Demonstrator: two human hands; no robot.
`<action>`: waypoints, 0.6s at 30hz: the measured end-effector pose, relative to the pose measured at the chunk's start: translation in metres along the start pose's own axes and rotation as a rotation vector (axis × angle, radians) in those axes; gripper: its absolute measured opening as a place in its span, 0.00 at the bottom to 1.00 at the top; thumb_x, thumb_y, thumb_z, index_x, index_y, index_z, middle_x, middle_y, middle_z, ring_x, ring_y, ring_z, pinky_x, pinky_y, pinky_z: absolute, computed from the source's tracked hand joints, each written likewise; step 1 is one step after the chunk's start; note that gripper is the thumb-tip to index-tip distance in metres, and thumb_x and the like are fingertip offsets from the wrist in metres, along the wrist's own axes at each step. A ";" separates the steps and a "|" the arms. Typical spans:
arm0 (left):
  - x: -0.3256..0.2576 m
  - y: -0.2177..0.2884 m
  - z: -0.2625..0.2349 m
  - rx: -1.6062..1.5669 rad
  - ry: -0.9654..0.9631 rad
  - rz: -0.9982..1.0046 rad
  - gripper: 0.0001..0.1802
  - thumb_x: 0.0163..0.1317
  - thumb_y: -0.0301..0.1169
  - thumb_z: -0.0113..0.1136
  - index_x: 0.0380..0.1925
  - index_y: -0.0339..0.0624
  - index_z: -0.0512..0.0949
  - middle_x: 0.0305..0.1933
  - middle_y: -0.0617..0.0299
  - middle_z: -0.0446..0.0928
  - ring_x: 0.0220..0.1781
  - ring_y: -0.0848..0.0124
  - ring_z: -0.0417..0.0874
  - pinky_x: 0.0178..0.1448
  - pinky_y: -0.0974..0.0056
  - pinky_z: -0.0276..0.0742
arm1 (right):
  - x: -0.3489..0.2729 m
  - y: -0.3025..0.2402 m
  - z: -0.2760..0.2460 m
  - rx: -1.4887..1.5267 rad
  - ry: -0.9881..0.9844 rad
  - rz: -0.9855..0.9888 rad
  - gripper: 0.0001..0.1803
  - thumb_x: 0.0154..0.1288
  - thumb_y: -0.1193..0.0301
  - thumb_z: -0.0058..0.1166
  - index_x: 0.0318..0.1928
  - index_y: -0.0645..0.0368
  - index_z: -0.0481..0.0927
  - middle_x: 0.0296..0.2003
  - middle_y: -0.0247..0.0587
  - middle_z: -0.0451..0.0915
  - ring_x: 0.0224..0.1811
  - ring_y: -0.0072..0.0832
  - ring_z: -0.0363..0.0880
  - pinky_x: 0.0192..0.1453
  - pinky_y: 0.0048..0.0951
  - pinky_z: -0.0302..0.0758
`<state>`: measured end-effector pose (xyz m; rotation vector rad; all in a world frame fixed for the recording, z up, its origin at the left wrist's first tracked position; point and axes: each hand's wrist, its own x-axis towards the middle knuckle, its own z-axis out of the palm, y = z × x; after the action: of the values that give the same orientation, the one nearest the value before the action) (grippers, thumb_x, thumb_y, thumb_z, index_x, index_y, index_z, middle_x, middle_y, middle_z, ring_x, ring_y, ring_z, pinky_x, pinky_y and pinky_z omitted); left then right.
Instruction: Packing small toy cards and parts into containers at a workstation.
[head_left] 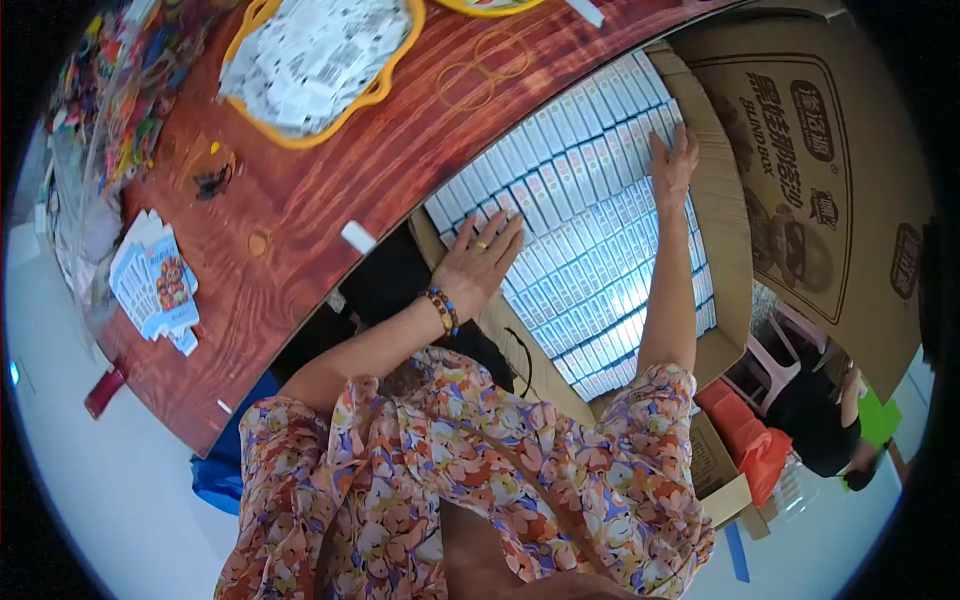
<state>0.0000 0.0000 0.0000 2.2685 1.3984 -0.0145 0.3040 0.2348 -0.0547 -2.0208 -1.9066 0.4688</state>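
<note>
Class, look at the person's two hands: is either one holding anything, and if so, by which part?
Nothing is held. The left hand and right hand lie flat, fingers spread, on the packed small white boxes in the carton.

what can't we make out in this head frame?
- Carton: layers under the top white packs hidden by them.
- Left hand, right hand: palms face down, contact unseen.
- Yellow tray: cut by top edge.
- Pack print: too small.

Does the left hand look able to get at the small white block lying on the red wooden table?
Probably yes. The left hand rests on the packed white boxes, and the small white block lies close to its left with nothing between them.
</note>
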 end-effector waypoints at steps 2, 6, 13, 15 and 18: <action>0.008 0.002 -0.018 -0.143 -0.090 -0.004 0.40 0.63 0.35 0.60 0.73 0.38 0.57 0.81 0.51 0.48 0.82 0.54 0.46 0.81 0.42 0.42 | 0.006 -0.003 -0.015 0.334 -0.010 -0.084 0.36 0.74 0.56 0.52 0.71 0.68 0.59 0.73 0.62 0.54 0.76 0.50 0.52 0.76 0.48 0.57; -0.039 -0.003 -0.008 -0.251 0.190 0.031 0.27 0.60 0.32 0.57 0.60 0.34 0.72 0.66 0.48 0.70 0.71 0.51 0.67 0.76 0.50 0.61 | -0.047 0.002 0.026 0.312 0.313 -0.154 0.31 0.78 0.60 0.44 0.72 0.66 0.60 0.71 0.60 0.61 0.72 0.49 0.63 0.76 0.47 0.58; -0.108 -0.004 -0.044 -0.458 0.452 0.004 0.26 0.61 0.32 0.58 0.60 0.40 0.73 0.55 0.55 0.77 0.56 0.58 0.79 0.64 0.56 0.72 | -0.123 -0.042 0.085 0.620 0.169 0.385 0.51 0.75 0.44 0.41 0.75 0.72 0.35 0.75 0.67 0.43 0.76 0.52 0.53 0.78 0.45 0.55; -0.151 0.001 -0.079 -0.360 0.587 -0.112 0.25 0.61 0.33 0.61 0.59 0.40 0.74 0.51 0.55 0.79 0.51 0.58 0.82 0.57 0.57 0.77 | -0.119 -0.070 0.074 0.814 0.091 0.464 0.58 0.69 0.37 0.45 0.76 0.69 0.36 0.76 0.65 0.41 0.75 0.54 0.55 0.78 0.43 0.55; -0.210 -0.010 -0.127 -0.333 0.954 -0.375 0.21 0.62 0.31 0.65 0.55 0.41 0.78 0.45 0.54 0.82 0.45 0.56 0.84 0.48 0.55 0.81 | -0.093 -0.012 0.058 0.340 0.271 0.222 0.38 0.79 0.53 0.42 0.73 0.70 0.52 0.67 0.64 0.64 0.64 0.53 0.71 0.65 0.38 0.74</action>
<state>-0.1383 -0.1224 0.1610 1.7248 2.0485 1.2107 0.2620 0.1433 -0.0994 -1.9580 -1.3514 0.5046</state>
